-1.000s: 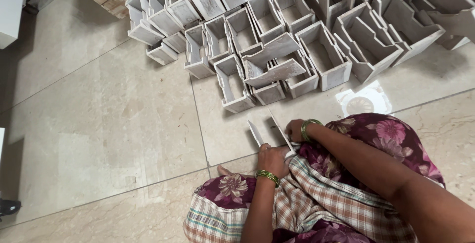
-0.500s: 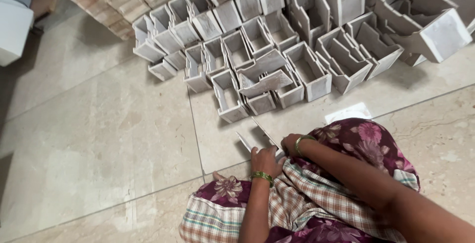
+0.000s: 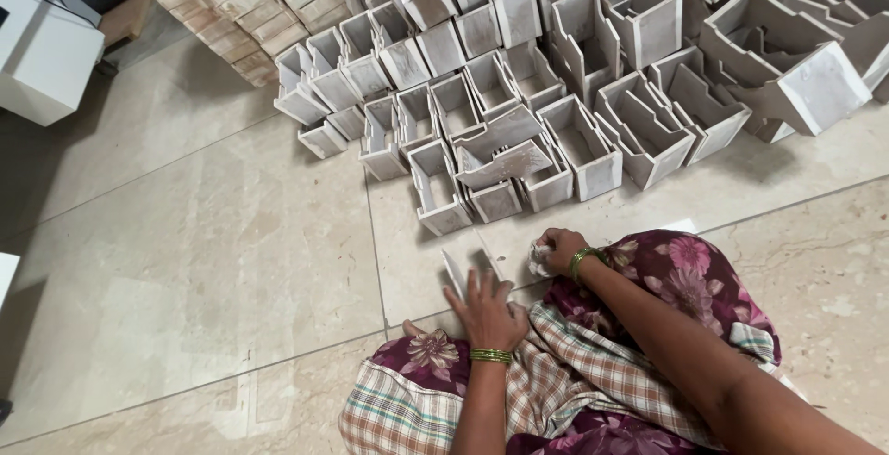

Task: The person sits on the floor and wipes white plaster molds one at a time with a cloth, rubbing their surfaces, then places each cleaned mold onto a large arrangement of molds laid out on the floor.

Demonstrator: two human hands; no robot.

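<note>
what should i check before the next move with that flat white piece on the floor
1. Left hand on the flat white piece: ok, fingers spread over it.
2. Piece lying flat: not ok, one edge looks tilted up.
3. Right hand holding something: ok, closed around a small crumpled white wad.
4. Finished boxes apart from the hands: ok.
5. Piece undamaged: cannot tell.

White piece [image 3: 454, 273] half behind left-hand fingers [image 3: 474, 286]; crumpled thing [image 3: 539, 258] in right fist unclear.
</note>
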